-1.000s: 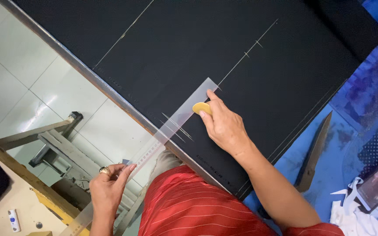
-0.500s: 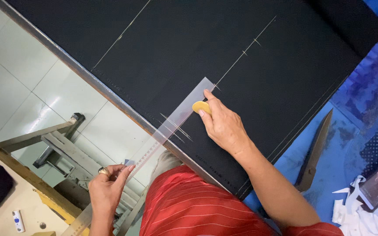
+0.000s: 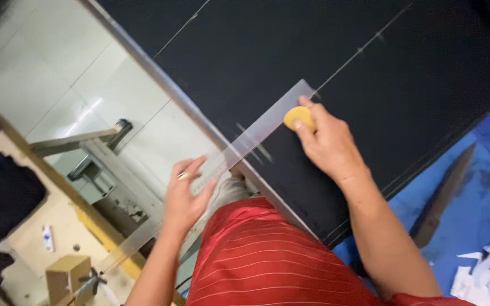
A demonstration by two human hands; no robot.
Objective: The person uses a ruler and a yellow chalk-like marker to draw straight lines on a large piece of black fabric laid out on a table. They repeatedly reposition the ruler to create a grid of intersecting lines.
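A round yellow piece of tailor's chalk (image 3: 298,118) is pinched in the right hand's (image 3: 329,146) fingers, resting on black cloth (image 3: 324,62) covering the bench, against the edge of a long clear plastic ruler (image 3: 256,137). The left hand (image 3: 185,195), fingers spread loosely, touches the ruler's overhanging lower end past the bench's metal edge (image 3: 165,85).

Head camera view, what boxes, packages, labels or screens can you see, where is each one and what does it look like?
Small cardboard box: bottom left on the floor side, plain tan, blocky.
Small white tag or label: left of the box on the pale surface, narrow upright rectangle with a blue mark; too small to tell more.
White paper scraps: bottom right on the blue surface, crumpled.
No screens or signs in view.
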